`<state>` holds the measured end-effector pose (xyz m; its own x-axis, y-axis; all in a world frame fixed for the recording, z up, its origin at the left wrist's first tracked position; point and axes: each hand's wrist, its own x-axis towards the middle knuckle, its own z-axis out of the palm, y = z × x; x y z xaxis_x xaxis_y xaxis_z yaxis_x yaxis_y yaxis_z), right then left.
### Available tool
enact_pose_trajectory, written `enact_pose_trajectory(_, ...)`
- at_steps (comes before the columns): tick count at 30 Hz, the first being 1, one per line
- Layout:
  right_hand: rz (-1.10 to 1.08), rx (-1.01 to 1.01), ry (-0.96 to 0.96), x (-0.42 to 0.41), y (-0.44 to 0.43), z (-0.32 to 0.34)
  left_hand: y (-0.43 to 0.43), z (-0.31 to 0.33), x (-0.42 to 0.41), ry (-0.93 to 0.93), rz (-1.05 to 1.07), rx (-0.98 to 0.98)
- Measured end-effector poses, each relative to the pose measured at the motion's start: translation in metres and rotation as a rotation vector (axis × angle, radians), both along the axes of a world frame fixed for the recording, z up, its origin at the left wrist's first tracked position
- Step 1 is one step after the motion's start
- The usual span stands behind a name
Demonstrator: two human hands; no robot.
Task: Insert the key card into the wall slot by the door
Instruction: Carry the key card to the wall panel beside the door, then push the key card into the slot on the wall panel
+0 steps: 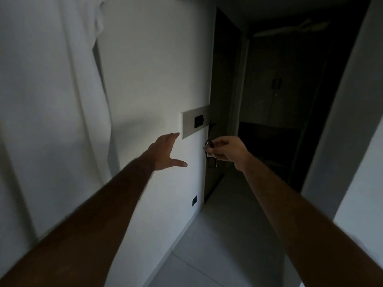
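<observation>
Head view
Forearms: two bare arms reach forward from the bottom edge.
Left hand point(165, 151): spread, empty, fingers near the lower left corner of the wall panel point(191, 125).
Right hand point(229, 151): pinched on a key card bunch point(210, 155); small, dark, metal ring, tag dangling.
Position: bunch hangs below and right of the panel, at the wall's edge, not in the slot point(198, 121).
Panel: flat grey rectangle, dark slot.
Wall point(149, 69): smooth, white.

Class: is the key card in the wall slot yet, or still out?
Out. The right hand holds the key card below the wall slot.
</observation>
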<state>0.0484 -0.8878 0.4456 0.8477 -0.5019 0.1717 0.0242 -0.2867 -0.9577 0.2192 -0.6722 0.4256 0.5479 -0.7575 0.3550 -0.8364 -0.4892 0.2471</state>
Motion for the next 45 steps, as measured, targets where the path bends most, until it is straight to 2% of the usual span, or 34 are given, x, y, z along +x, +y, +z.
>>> enact_pose_trajectory(14, 0.009, 0.082, -0.059, 0.052, -0.133, 0.02, -0.132, 0.021, 0.066, -0.027, -0.005, 0.007)
enact_pose_trajectory(21, 0.074, 0.018, -0.054, 0.077, -0.228, 0.044, -0.22, 0.031, 0.084, -0.024, 0.045, -0.054)
enact_pose_trajectory(27, 0.153, 0.005, -0.089, 0.109, -0.288, 0.036, -0.271, 0.024, 0.103, 0.012, 0.091, -0.092)
enact_pose_trajectory(33, 0.195, -0.015, -0.129, 0.165, -0.328, 0.02, -0.304, 0.025, 0.143, -0.003, 0.148, -0.034)
enact_pose_trajectory(45, 0.216, -0.059, -0.168, 0.292, -0.408, 0.033, -0.368, 0.05, 0.261, -0.039, 0.176, -0.029)
